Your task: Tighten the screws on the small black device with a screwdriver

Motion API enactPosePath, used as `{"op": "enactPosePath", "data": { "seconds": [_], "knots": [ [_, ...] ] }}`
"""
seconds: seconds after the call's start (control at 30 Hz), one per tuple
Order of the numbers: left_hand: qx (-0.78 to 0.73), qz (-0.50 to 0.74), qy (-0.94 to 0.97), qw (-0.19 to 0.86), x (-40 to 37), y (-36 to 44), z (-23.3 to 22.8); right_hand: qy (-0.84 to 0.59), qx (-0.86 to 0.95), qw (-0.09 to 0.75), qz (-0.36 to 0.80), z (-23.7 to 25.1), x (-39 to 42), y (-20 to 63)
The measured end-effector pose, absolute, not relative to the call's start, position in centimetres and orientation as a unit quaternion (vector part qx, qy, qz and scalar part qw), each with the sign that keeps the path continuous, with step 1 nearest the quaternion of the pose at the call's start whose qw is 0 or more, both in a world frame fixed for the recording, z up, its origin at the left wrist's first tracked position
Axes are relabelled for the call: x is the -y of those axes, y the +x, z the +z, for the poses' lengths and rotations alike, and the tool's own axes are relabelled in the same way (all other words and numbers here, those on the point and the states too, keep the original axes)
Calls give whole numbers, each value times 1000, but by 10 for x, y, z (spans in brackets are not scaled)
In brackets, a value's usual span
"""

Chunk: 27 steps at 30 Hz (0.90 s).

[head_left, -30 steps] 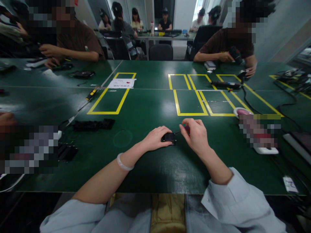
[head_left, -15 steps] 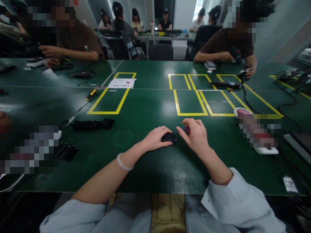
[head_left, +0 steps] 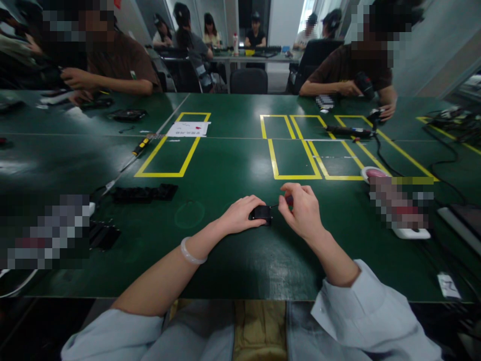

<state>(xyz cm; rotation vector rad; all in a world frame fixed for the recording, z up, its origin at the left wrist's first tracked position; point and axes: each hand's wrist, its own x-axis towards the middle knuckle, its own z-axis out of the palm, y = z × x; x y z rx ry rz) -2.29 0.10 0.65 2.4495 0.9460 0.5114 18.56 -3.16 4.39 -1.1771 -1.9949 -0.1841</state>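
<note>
A black part [head_left: 262,214] is gripped on the table [head_left: 240,265] by the left hand [head_left: 240,215], just left of the right hand [head_left: 302,210], by which a thin-shafted tool [head_left: 289,200] is pinched, pointed toward the part.

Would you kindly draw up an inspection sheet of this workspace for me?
Surface: green table marked with yellow tape outlines.
Things in hand: small black part; thin-shafted tool pointing at its right side, tip contact too small to tell.
Clutter: paper sheet, black pieces and a yellow-and-black tool to the left.
Hands: left hand grips the part; right hand holds the tool.
Cables: black tangle at far right.
Surroundings: people seated across the table; dark chair beyond.
</note>
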Motion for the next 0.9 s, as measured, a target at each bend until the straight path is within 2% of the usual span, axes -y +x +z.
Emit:
{"op": "enactPosePath", "data": {
  "seconds": [0.9],
  "knots": [
    [-348, 182, 889, 236, -1, -23, 6, -449, 789, 402, -118, 42, 28, 186]
  ]
}}
